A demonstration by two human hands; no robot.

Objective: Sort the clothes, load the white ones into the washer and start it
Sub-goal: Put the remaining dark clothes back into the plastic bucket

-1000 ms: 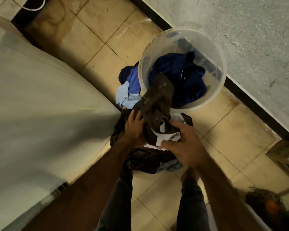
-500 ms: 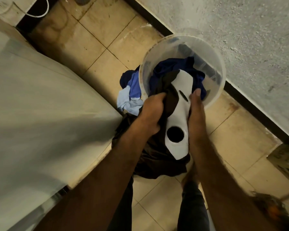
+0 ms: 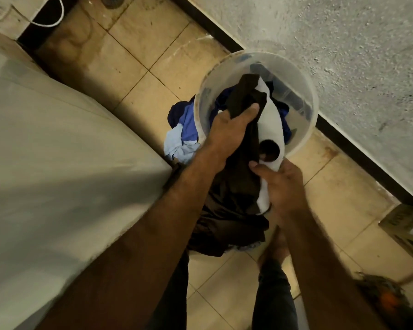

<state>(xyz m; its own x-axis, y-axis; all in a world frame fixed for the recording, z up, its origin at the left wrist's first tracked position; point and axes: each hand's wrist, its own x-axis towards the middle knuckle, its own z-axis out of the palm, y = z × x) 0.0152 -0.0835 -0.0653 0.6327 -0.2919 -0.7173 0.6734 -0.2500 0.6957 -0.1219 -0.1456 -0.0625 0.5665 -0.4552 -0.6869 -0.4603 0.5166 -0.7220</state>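
Two hands on one dark brown garment with white panel (image 3: 270,120) over one translucent round plastic bucket (image 3: 305,96) at 12 o'clock: left hand (image 3: 229,129) clenches the dark cloth, right hand (image 3: 284,186) grasps the white end. One blue clothes heap (image 3: 181,132) lies at 10 o'clock.

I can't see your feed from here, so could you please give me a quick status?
Left hand grips dark garment. Right hand holds its white part. Garment over clear bucket of blue clothes. Nothing blocking.

Beige tiled floor (image 3: 134,55) — rough grey wall (image 3: 343,44), dim light.
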